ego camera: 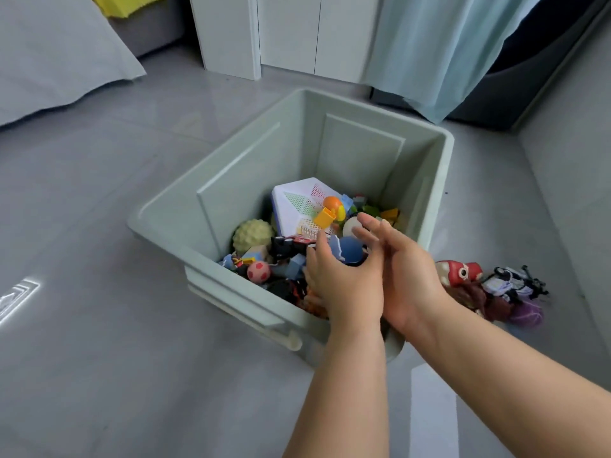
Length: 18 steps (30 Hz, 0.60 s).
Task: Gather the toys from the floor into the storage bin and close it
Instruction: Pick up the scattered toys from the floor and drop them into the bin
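Grey tiled floor (125, 365), green bin (231, 173); left grip (344, 282) cups blue ball (351, 250), right grip (408, 276) wide.

toys (489, 285) right of bin (251, 153)

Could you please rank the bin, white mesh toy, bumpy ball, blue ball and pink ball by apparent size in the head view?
1. bin
2. white mesh toy
3. bumpy ball and blue ball: alike, blue partly hidden
4. pink ball
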Each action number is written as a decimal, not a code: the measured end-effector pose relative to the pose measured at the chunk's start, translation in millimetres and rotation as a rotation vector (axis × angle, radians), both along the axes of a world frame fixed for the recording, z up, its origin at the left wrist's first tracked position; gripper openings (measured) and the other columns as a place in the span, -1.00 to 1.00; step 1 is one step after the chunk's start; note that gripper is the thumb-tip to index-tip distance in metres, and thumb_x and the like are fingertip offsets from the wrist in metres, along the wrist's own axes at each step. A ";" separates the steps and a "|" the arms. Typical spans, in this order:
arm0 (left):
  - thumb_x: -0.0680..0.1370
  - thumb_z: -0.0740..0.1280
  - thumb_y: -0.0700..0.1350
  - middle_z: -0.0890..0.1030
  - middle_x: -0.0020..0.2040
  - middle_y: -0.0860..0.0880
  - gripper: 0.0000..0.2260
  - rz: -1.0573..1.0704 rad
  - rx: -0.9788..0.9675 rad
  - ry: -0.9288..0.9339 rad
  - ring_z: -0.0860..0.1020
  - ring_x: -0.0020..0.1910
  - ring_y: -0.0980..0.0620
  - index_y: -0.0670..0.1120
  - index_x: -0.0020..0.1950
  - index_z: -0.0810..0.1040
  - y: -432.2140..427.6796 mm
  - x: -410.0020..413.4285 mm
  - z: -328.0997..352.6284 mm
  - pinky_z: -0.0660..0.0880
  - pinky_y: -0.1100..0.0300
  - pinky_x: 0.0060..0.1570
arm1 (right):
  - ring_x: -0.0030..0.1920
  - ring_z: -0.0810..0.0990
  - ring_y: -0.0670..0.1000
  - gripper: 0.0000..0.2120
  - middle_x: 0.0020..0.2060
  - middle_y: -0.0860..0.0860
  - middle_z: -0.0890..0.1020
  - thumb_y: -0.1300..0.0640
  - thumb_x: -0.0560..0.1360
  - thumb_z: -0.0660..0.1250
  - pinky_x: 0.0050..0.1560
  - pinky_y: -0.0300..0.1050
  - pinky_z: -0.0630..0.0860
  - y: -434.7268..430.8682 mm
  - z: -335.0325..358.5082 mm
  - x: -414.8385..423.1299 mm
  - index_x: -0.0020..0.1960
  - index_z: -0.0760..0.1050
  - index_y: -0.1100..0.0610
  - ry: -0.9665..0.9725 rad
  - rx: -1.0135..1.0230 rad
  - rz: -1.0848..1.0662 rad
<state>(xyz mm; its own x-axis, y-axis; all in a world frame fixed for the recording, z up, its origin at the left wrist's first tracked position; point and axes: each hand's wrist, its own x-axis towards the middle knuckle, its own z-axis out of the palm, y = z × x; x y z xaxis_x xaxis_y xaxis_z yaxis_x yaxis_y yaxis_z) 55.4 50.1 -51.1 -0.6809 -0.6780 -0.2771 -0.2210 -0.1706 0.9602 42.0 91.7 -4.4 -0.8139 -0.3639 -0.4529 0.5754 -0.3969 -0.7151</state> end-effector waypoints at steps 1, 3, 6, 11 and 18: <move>0.30 0.43 0.18 0.39 0.40 0.02 -0.30 -0.016 -0.112 -0.046 0.31 0.41 -0.06 0.11 0.40 0.32 2.5 0.3 3.5 0.27 -0.14 0.35 | -0.33 0.65 -0.20 -0.71 -0.01 -0.07 0.61 0.01 0.59 0.09 -0.36 -0.22 0.57 2.1 1.1 0.2 0.17 0.51 0.08 0.023 0.013 -0.009; 0.36 0.46 0.10 0.36 0.42 -0.03 -0.35 -0.005 -0.291 -0.039 0.24 0.45 -0.07 -0.01 0.40 0.36 9.6 -0.3 9.0 0.19 -0.15 0.38 | -0.14 0.61 -0.21 -0.64 0.12 -0.07 0.55 -0.05 0.60 0.05 -0.26 -0.21 0.54 12.9 2.3 -2.4 0.24 0.47 0.06 0.055 0.026 -0.033; 0.37 0.50 -0.03 0.47 0.26 0.06 -0.45 0.021 -0.213 0.252 0.38 0.30 0.14 -0.06 0.31 0.44 36.2 0.6 21.7 0.33 0.17 0.33 | 0.30 0.41 -0.05 -0.59 0.27 -0.03 0.51 -0.11 0.58 0.03 0.11 -0.12 0.43 44.9 9.2 -7.8 0.26 0.46 0.07 0.105 0.049 -0.093; 0.46 0.42 -0.18 0.50 0.20 0.06 -0.59 -0.264 0.001 0.408 0.47 0.19 0.22 0.01 0.26 0.41 120.6 9.9 37.4 0.41 0.40 0.15 | 0.18 0.53 0.01 -0.68 0.10 0.03 0.61 -0.07 0.57 0.09 0.25 -0.07 0.42 133.6 28.6 -13.0 0.08 0.51 0.09 0.141 0.157 -0.316; 0.48 0.39 -0.16 0.48 0.09 0.05 -0.60 -0.650 0.456 -0.013 0.50 0.09 0.06 0.02 0.25 0.32 202.5 41.7 11.8 0.43 0.25 0.00 | -0.26 0.54 -0.04 -0.85 -0.29 0.01 0.59 0.16 0.54 0.17 -0.14 -0.24 0.48 246.0 47.9 23.9 -0.10 0.51 0.10 0.058 0.565 -0.526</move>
